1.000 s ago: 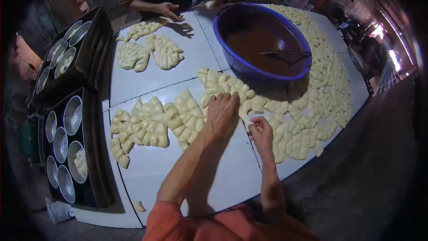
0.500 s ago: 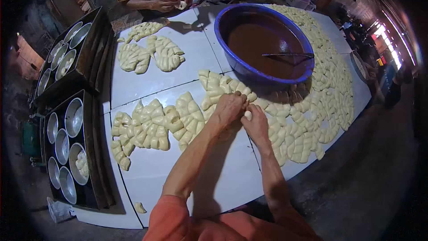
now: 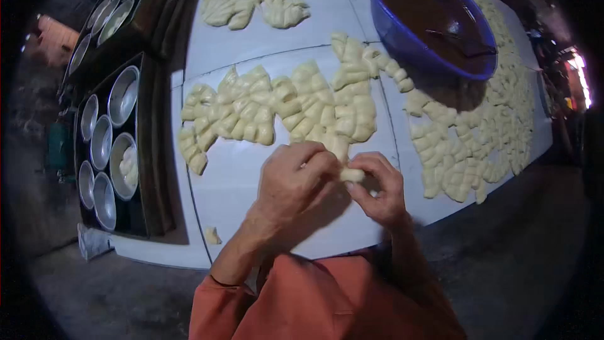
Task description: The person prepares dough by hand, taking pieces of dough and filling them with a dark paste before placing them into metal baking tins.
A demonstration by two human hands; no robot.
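A mass of pale, scored dough (image 3: 302,104) spreads across the white tiled tabletop (image 3: 214,208), joined to a strip that runs down to my fingers. My left hand (image 3: 292,182) curls over the near end of this strip, its fingertips closed on it and partly hidden. My right hand (image 3: 380,186), just to its right, pinches a short pale roll of dough (image 3: 352,175) between thumb and fingers. More cut dough pieces (image 3: 465,138) cover the right side of the table, and a small scrap (image 3: 212,235) lies near the front edge.
Dark trays (image 3: 154,170) with round metal tins (image 3: 123,94) stand along the left. A big blue tub (image 3: 384,19) of brown liquid with a dark utensil sits at the back right. More dough (image 3: 283,6) lies at the back, beside a partly visible dark shape at the top edge.
Both my hands have drawn toward me, pulling a dough strip from the larger mass. The view has tilted down, so the co-worker seen earlier is mostly out of frame.
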